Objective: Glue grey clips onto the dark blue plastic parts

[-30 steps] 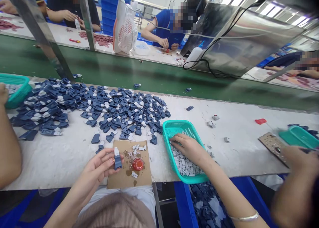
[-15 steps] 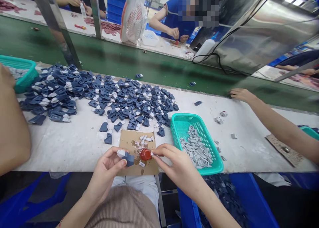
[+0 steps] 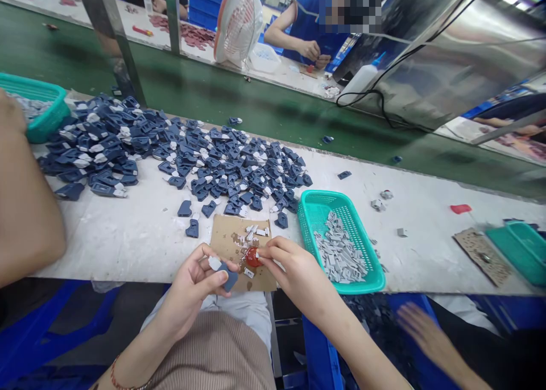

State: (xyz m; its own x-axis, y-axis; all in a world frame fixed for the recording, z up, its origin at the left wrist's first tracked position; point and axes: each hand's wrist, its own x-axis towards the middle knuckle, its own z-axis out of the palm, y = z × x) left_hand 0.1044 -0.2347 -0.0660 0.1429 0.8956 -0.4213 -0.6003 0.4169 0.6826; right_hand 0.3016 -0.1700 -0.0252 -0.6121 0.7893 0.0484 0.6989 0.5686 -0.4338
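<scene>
My left hand (image 3: 185, 290) is closed around a dark blue moulded part (image 3: 231, 278) with a pale grey tip, held just left of the cardboard sheet (image 3: 222, 236). Over that sheet, my right hand (image 3: 301, 273) pinches a small pale grey piece (image 3: 257, 254) at the edge of a shallow red dish (image 3: 252, 258) that looks wet inside. Fingers cover most of the pinched piece. A loose grey piece (image 3: 249, 273) lies below the dish, and several more sit above it on the cardboard, among wet spots.
A wide heap of blue parts (image 3: 230, 168) spreads behind the cardboard. To the right stands a green basket (image 3: 377, 270) of grey pieces. A green belt (image 3: 281, 117) runs behind the table. Another person's arm (image 3: 29, 202) is at left; a co-worker's blurred hand (image 3: 420, 327) is at right.
The blue part has turned slightly in my left hand. My right hand stays at the red dish. The right co-worker's hand has come from the table's far edge to below its near edge.
</scene>
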